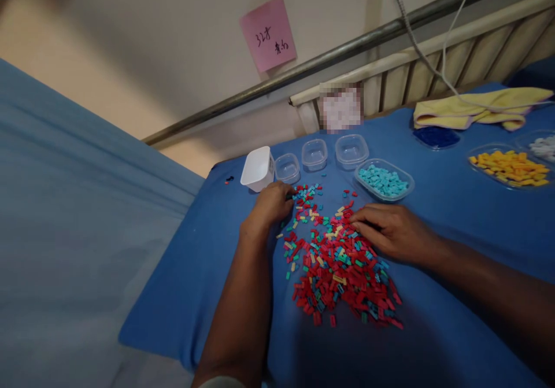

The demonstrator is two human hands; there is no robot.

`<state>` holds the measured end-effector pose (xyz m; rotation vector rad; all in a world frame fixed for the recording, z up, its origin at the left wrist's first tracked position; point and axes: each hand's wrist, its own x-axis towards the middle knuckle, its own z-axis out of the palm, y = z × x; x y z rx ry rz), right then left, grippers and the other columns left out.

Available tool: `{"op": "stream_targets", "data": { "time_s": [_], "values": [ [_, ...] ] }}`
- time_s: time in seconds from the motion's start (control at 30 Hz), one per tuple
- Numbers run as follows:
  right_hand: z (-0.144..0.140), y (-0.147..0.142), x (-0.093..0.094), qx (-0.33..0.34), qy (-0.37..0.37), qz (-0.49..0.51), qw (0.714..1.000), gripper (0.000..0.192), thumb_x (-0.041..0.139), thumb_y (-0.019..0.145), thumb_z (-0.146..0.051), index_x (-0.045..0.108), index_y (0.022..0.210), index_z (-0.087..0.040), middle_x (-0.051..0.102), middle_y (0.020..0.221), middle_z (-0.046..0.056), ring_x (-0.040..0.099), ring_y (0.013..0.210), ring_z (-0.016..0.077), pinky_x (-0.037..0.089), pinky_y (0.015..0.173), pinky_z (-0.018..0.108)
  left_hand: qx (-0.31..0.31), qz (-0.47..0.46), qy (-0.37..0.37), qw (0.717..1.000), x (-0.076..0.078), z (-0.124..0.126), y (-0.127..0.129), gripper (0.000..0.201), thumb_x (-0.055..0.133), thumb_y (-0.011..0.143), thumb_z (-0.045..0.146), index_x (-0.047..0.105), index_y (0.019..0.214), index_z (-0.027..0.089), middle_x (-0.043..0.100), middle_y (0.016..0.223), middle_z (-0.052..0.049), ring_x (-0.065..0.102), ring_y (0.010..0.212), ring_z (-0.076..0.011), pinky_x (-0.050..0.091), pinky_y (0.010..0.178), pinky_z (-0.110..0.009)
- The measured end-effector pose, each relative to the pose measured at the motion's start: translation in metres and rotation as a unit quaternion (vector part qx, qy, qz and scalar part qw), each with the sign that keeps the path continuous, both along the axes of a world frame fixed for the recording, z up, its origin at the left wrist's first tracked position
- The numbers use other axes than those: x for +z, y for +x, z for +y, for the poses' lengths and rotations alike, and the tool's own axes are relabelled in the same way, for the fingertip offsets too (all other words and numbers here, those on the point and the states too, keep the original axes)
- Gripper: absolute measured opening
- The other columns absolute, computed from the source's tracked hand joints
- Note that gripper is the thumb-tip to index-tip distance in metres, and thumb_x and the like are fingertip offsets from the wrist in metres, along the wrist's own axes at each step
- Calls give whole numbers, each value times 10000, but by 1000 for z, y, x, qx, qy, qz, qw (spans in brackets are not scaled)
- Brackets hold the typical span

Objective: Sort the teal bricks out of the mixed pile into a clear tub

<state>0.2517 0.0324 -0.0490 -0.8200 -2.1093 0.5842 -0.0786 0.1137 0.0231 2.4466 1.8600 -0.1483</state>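
Observation:
A loose pile of small plastic pieces (342,266), mostly red with some blue, green and cream, is spread over the blue cloth. My left hand (275,202) rests at the pile's far left edge, fingers curled together beside a few scattered blue and red pieces. Whatever lies between those fingers is hidden. On the right side of the pile, my right hand (390,230) has its thumb and fingers drawn together, with the tips at the red and pink pieces. I cannot make out what it pinches.
Behind the pile stand a white tub (258,169), several clear containers (314,155) and a tub of turquoise pieces (384,181). To the right are a tray of yellow pieces (509,167), dark blue pieces (437,137) and a yellow cloth (481,107). A blue curtain (78,220) hangs left.

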Motion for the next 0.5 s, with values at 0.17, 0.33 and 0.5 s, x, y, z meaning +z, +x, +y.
{"op": "stream_targets", "data": {
  "time_s": [0.17,0.33,0.5],
  "values": [
    [0,0,-1,-3,8,-6,1000,184,625,1119,-272,806,1147,-255,852,1042,41,813,924,206,601,820,334,-7,3,-15,1000,3,-2,4,348,720,963,239,846,1288,231,805,1264,-103,735,1161,-288,548,984,-357],
    [-1,0,-1,-6,6,-13,1000,193,619,1124,-292,808,1140,-261,856,1050,52,817,924,220,618,824,353,-27,9,-22,999,8,-4,10,237,692,1014,279,865,1172,240,815,1207,-105,738,1120,-276,533,934,-338],
    [0,0,-2,-6,4,-16,1000,201,616,1123,-297,813,1136,-259,859,1049,58,816,920,228,624,819,376,-10,14,-18,1000,6,-4,12,215,664,1039,279,858,1123,241,820,1175,-113,741,1131,-279,533,954,-328]
  ]
}}
